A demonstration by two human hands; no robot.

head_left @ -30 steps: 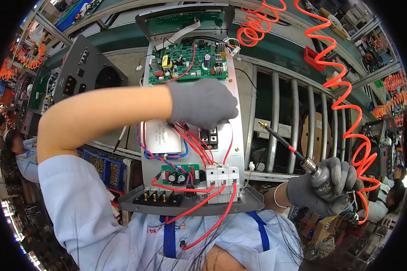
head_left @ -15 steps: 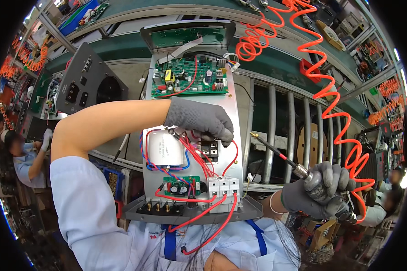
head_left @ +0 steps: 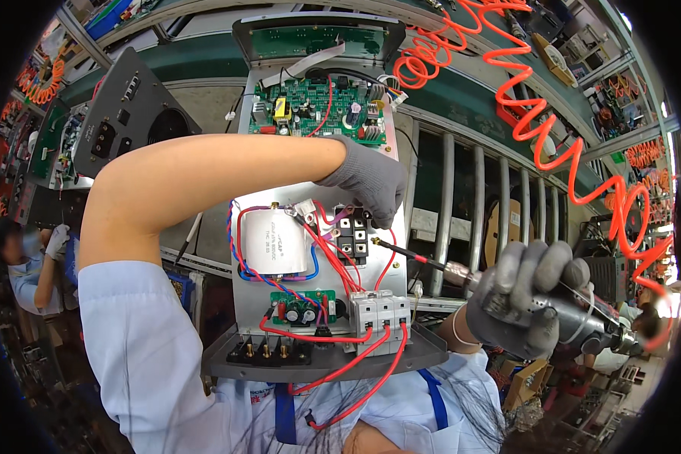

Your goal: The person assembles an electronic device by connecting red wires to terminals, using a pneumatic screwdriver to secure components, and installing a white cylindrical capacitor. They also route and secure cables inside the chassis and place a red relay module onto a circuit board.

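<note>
Grips: two grey-gloved ones are showing, a left grip (head_left: 374, 181) and a right grip (head_left: 526, 303)
Tools: one power screwdriver (head_left: 456, 274) is showing, its bit pointing left
Baseplate count: one silver baseplate (head_left: 327, 284) is carrying one black terminal module (head_left: 352, 236), one white capacitor (head_left: 275, 242), one large green board (head_left: 321, 106), one small green board (head_left: 301, 309) and one pale breaker block (head_left: 378, 310), with three red cables running from its near side
Module place: it is lying toward the baseplate's right edge, just below the left grip's fingers
Capacitor place: it is sitting toward the left edge, level with the module
Breaker place: it is standing by the near right corner
Left grip: it is curling over the module's far right corner; whether it is pinching anything, I cannot tell
Right grip: it is clasping the screwdriver, the brassy tip hovering or resting just beside the module's right edge
Hidden: the left forearm is covering the baseplate's middle; the screwdriver's rear end is blurring near the right rim
</note>
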